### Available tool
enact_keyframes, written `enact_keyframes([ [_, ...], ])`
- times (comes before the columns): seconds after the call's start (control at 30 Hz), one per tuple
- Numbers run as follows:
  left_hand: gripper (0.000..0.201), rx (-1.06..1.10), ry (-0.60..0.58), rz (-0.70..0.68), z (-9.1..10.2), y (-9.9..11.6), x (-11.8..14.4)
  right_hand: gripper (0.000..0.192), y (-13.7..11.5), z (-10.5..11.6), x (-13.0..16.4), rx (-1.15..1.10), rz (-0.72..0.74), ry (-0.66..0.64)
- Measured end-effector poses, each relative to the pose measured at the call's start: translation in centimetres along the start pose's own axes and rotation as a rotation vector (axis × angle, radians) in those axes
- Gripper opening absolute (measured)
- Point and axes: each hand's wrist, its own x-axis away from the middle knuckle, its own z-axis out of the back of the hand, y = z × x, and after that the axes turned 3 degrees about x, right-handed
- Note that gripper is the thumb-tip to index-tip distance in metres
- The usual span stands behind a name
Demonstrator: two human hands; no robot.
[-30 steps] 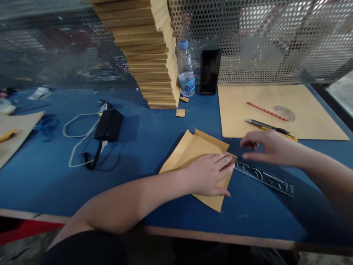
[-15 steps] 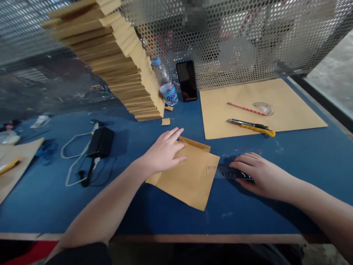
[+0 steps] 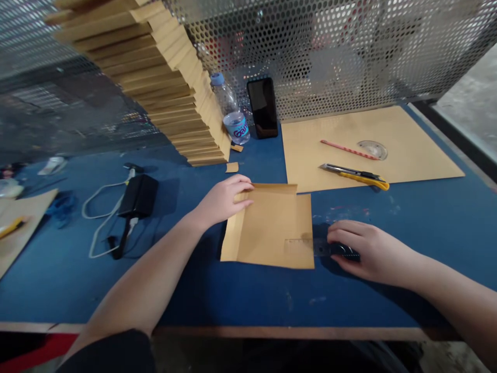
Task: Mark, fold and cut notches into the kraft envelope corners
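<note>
A folded sheet of brown paper (image 3: pixel 277 223) lies in front of me, with creased flaps along its left and far edges. At its far left corner, my left hand (image 3: pixel 225 201) grips the paper with the thumb on top and the fingers by the raised flap. My right hand (image 3: pixel 359 246) is closed around a clear ruler (image 3: pixel 301 247) whose tip lies over the paper's right part. Under the same hand shows a black object (image 3: pixel 344 250) with light marks; its kind is partly hidden.
A tall leaning stack of brown folded paper (image 3: pixel 166 98) stands behind, beside a water bottle (image 3: pixel 235 122) and a phone (image 3: pixel 263 108). At right, a large brown sheet (image 3: pixel 306 160) carries a pencil (image 3: pixel 347 149), a protractor (image 3: pixel 373 149) and a yellow cutter (image 3: pixel 359 177). A black adapter (image 3: pixel 139 196) with cables lies left.
The brown paper has turned so that its near edge runs nearly level. My left hand has shifted slightly left and closed on its corner. The right hand has barely moved.
</note>
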Motion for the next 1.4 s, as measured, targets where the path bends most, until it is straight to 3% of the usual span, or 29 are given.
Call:
enact_keyframes([
  [0.23, 0.047, -0.078, 0.093, -0.009, 0.0, -1.2, -0.2, 0.02, 0.3, -0.4, 0.1, 0.089, 0.079, 0.001],
  [0.33, 0.051, -0.136, 0.104, 0.005, -0.1, -0.5, -0.2, 0.02, 0.4, -0.3, 0.0, 0.125, 0.09, -0.01],
  [0.43, 0.045, -0.239, 0.125, 0.012, -0.7, 2.8, 0.6, 0.02, 0.4, -0.3, -0.1, 0.128, 0.085, -0.015],
  [0.53, 0.038, -0.403, 0.057, -0.154, -2.3, 8.2, 2.4, 0.02, 0.4, -0.3, -0.1, 0.107, 0.074, -0.026],
  [0.63, 0.05, -0.26, -0.051, -0.338, -4.6, 12.7, 4.3, 0.021, 0.3, -0.4, 0.0, 0.088, 0.064, -0.035],
  [0.7, 0.063, -0.198, -0.113, -0.388, -6.0, 14.0, 5.1, 0.022, 0.3, -0.5, 0.1, 0.087, 0.053, -0.035],
  [0.93, 0.078, -0.187, -0.096, -0.357, -7.5, 13.6, 5.7, 0.022, 0.5, -0.4, 0.2, 0.102, 0.047, -0.013],
  [1.13, 0.077, -0.143, 0.003, -0.396, -7.6, 13.3, 6.0, 0.023, 0.7, -0.6, 0.1, 0.097, 0.017, 0.005],
  [1.4, 0.066, -0.095, -0.058, -0.416, -7.4, 12.6, 5.9, 0.025, 1.1, -0.3, 0.4, 0.088, -0.014, -0.022],
])
